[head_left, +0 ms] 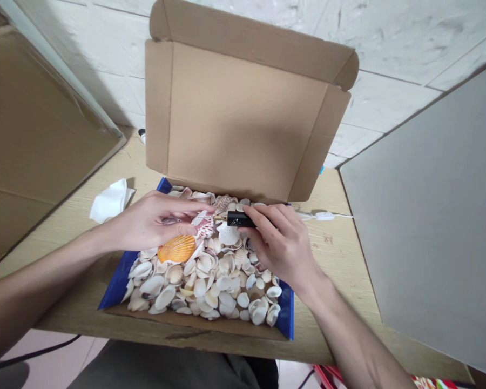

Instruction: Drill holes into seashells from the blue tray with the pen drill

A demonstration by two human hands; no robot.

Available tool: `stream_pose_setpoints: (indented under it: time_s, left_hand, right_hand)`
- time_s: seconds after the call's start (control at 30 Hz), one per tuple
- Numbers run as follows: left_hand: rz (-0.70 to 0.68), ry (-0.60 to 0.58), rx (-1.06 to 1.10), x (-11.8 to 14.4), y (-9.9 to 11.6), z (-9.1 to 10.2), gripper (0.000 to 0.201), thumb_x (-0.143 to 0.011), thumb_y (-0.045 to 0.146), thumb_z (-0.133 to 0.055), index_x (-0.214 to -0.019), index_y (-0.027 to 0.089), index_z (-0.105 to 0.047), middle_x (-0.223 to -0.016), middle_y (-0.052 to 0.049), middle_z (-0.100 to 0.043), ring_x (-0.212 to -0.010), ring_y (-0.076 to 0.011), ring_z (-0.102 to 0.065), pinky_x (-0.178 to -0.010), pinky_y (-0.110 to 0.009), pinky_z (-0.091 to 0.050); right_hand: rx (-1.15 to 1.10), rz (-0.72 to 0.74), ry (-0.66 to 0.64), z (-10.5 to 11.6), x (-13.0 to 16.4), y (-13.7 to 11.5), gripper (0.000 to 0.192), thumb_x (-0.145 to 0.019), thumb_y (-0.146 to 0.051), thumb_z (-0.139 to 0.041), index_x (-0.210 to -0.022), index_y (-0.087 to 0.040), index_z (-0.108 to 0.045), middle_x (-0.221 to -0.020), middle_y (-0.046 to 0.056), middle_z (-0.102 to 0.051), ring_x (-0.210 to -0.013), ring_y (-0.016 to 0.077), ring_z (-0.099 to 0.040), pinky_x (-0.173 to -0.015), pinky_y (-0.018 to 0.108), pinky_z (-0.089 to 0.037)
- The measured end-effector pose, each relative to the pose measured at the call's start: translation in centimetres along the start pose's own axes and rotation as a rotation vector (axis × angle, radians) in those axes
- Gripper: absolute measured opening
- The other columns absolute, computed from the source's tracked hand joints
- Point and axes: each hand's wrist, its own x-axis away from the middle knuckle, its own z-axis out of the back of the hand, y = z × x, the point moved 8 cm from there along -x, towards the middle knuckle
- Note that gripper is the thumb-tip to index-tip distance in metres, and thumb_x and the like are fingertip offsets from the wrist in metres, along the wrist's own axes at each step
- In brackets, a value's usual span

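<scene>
Left hand (152, 221) fingers pinch a pink-ribbed shell (203, 225) over the shell box (115, 286). Right hand (281, 246) fingers clamp a black tool (240, 219), tip touching that shell.

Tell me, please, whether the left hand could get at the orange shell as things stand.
Probably yes. The orange shell lies uncovered on top of the shells in the box, just below the left hand, which pinches a pink shell; nothing lies between them.
</scene>
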Motion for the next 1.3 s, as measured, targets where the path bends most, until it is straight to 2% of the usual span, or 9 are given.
stream_pose_setpoints:
  time_s: [0.13, 0.3, 0.47, 0.57, 0.73, 0.87, 1.1, 1.2, 1.3]
  left_hand:
    - [-0.011, -0.002, -0.006, 0.0, -0.2, -0.03, 0.034, -0.087, 0.024, -0.06, -0.119, 0.016, -0.069, -0.087, -0.003, -0.074, -0.059, -0.0092, -0.057, -0.057, -0.015, -0.046]
    - [-0.001, -0.006, -0.019, -0.05, -0.16, -0.01, 0.033, -0.088, 0.023, -0.059, -0.119, 0.016, -0.068, -0.09, -0.003, -0.074, -0.061, -0.0094, -0.059, -0.058, -0.016, -0.045]
    - [-0.015, -0.013, -0.032, -0.1, 0.37, 0.03, 0.033, -0.088, 0.021, -0.06, -0.118, 0.011, -0.068, -0.081, -0.003, -0.073, -0.054, -0.007, -0.048, -0.051, -0.014, -0.038]
    - [0.01, -0.021, -0.041, -0.1, 0.47, 0.01, 0.033, -0.088, 0.019, -0.06, -0.118, 0.009, -0.068, -0.082, -0.004, -0.074, -0.051, -0.0062, -0.042, -0.049, -0.014, -0.034]
    - [0.082, 0.007, 0.037, -0.08, 0.51, 0.15, 0.033, -0.086, 0.017, -0.06, -0.116, 0.009, -0.068, -0.099, -0.007, -0.074, -0.056, -0.0067, -0.047, -0.055, -0.016, -0.04]
    - [0.075, 0.015, 0.045, -0.14, 0.62, 0.18, 0.032, -0.085, 0.015, -0.061, -0.115, 0.009, -0.069, -0.096, -0.007, -0.075, -0.056, -0.0066, -0.047, -0.056, -0.016, -0.04]
    - [0.01, -0.005, -0.024, -0.15, 0.46, 0.16, 0.032, -0.085, 0.018, -0.062, -0.115, 0.009, -0.069, -0.084, -0.006, -0.075, -0.056, -0.0078, -0.048, -0.051, -0.015, -0.036]
    - [0.03, 0.004, -0.005, -0.1, 0.47, 0.19, 0.032, -0.085, 0.017, -0.063, -0.115, 0.009, -0.07, -0.087, -0.006, -0.075, -0.057, -0.0077, -0.05, -0.052, -0.015, -0.037]
    - [0.074, 0.019, 0.058, -0.05, 0.37, 0.18, 0.032, -0.084, 0.016, -0.063, -0.115, 0.011, -0.07, -0.094, -0.006, -0.075, -0.063, -0.0088, -0.056, -0.056, -0.015, -0.043]
  right_hand:
    - [-0.039, -0.024, -0.064, -0.45, -0.13, -0.08, 0.029, -0.092, -0.027, -0.055, -0.112, -0.008, -0.063, -0.09, 0.011, -0.07, -0.078, 0.0197, -0.061, -0.068, 0.032, -0.05]
    - [-0.004, 0.007, -0.013, -0.03, -0.13, -0.22, 0.029, -0.091, -0.023, -0.055, -0.115, -0.008, -0.062, -0.098, 0.013, -0.07, -0.083, 0.0207, -0.06, -0.071, 0.034, -0.05]
    - [0.011, 0.011, 0.018, 0.19, 0.11, 0.01, 0.031, -0.091, -0.018, -0.054, -0.121, -0.014, -0.059, -0.106, 0.011, -0.069, -0.093, 0.0219, -0.059, -0.076, 0.037, -0.048]
    - [0.011, 0.008, 0.007, 0.1, 0.06, -0.01, 0.03, -0.091, -0.018, -0.054, -0.12, -0.014, -0.06, -0.106, 0.011, -0.069, -0.092, 0.0219, -0.059, -0.076, 0.037, -0.048]
    - [-0.025, 0.0, -0.067, -0.43, -0.23, -0.19, 0.028, -0.091, -0.024, -0.056, -0.112, -0.007, -0.062, -0.095, 0.012, -0.07, -0.083, 0.0209, -0.06, -0.072, 0.034, -0.05]
    - [-0.012, 0.013, -0.034, -0.15, -0.18, -0.25, 0.029, -0.091, -0.023, -0.057, -0.114, -0.007, -0.061, -0.098, 0.013, -0.069, -0.085, 0.0211, -0.059, -0.073, 0.034, -0.049]
    - [0.012, 0.003, 0.013, 0.16, 0.1, 0.05, 0.03, -0.091, -0.018, -0.054, -0.121, -0.016, -0.059, -0.106, 0.011, -0.069, -0.094, 0.0219, -0.059, -0.077, 0.036, -0.046]
    - [0.009, 0.008, 0.015, 0.16, -0.01, -0.09, 0.028, -0.09, -0.019, -0.056, -0.117, -0.011, -0.061, -0.103, 0.012, -0.069, -0.091, 0.0223, -0.06, -0.075, 0.036, -0.047]
    - [-0.026, -0.016, -0.044, -0.31, -0.07, -0.09, 0.029, -0.091, -0.025, -0.054, -0.113, -0.008, -0.062, -0.093, 0.012, -0.07, -0.08, 0.0204, -0.062, -0.068, 0.033, -0.05]
